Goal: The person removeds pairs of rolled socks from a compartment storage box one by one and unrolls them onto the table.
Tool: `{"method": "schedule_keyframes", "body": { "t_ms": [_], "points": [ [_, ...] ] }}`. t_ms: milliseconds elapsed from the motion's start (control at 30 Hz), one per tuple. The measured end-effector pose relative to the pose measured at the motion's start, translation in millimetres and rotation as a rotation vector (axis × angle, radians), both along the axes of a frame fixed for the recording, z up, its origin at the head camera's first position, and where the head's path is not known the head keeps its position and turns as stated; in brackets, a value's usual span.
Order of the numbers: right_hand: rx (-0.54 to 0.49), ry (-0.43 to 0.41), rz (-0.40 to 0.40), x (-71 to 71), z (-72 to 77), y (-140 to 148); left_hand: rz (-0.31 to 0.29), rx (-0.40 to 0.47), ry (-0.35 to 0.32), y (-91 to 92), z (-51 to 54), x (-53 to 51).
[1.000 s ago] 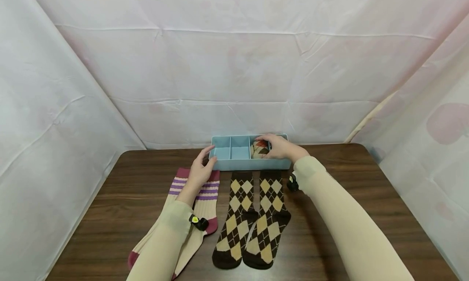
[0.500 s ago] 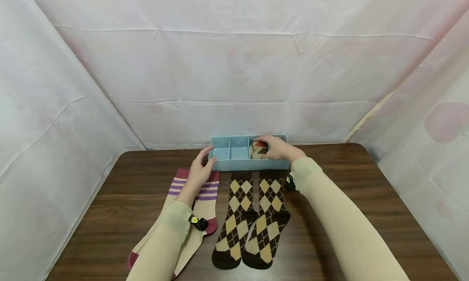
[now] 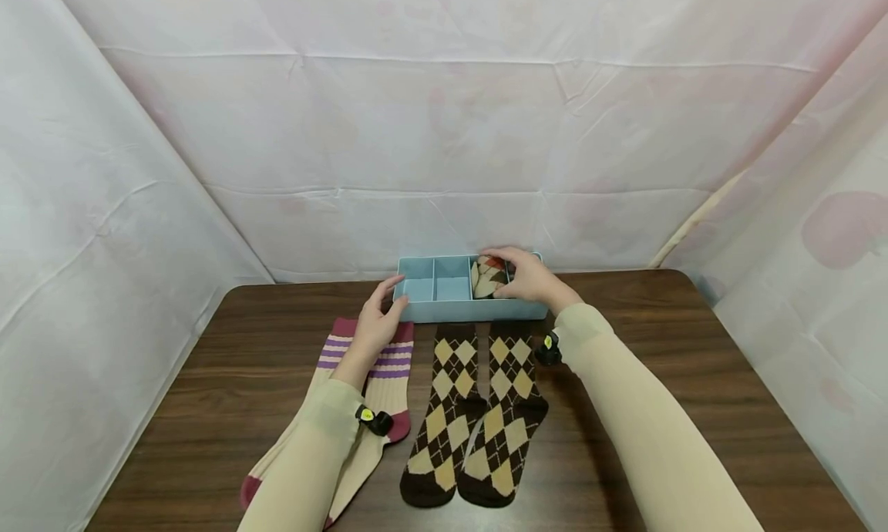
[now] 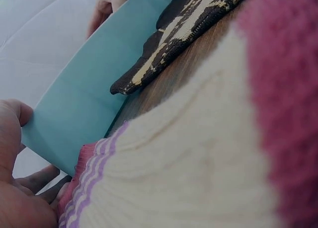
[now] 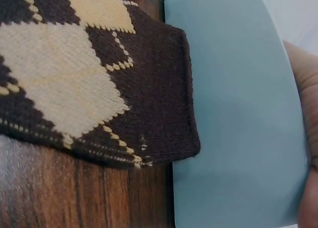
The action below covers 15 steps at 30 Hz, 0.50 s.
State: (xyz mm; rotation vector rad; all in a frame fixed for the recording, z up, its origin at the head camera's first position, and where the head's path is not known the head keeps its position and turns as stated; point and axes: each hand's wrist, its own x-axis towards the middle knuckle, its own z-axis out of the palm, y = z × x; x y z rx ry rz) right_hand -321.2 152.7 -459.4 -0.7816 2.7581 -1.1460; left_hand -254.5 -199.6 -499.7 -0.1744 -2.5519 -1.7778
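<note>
Spanning the foreground, a pale left sleeve (image 3: 305, 447) and a matching right sleeve (image 3: 645, 397) extend over a dark wood-grain table (image 3: 208, 409), each with a small black camera (image 3: 375, 421) at its cuff. Partly under the left forearm lies a pair of cream socks (image 3: 387, 392) with maroon toes, heels and cuffs, and purple stripes. To their right, a pair of brown argyle socks (image 3: 444, 420) lies flat, toes towards the person and cuffs close to a light blue box (image 3: 472, 311). Farther on, the left hand (image 3: 375, 328) has its fingers loosely spread, touching the box's left end without a grip. The right hand (image 3: 529, 279), over the box's near wall, has its thumb and fingers curled round a folded argyle bundle (image 3: 489, 280), which is in the third compartment from the left. Something dark shows in the rightmost compartment, mostly hidden by that hand. Beyond the box hangs a white curtain (image 3: 444, 146) with faint pink patches.
</note>
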Motion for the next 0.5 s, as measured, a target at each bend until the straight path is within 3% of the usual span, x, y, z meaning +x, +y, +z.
{"method": "schedule_keyframes", "body": {
  "t_ms": [367, 500],
  "points": [
    [-0.119, -0.009, -0.038, 3.8, 4.2, 3.7, -0.025, 0.011, 0.011, 0.8, 0.4, -4.1],
    [-0.135, -0.001, -0.013, 2.6, 3.8, 2.8, -0.019, 0.01, 0.009, -2.1, -1.7, -4.0]
  ]
}}
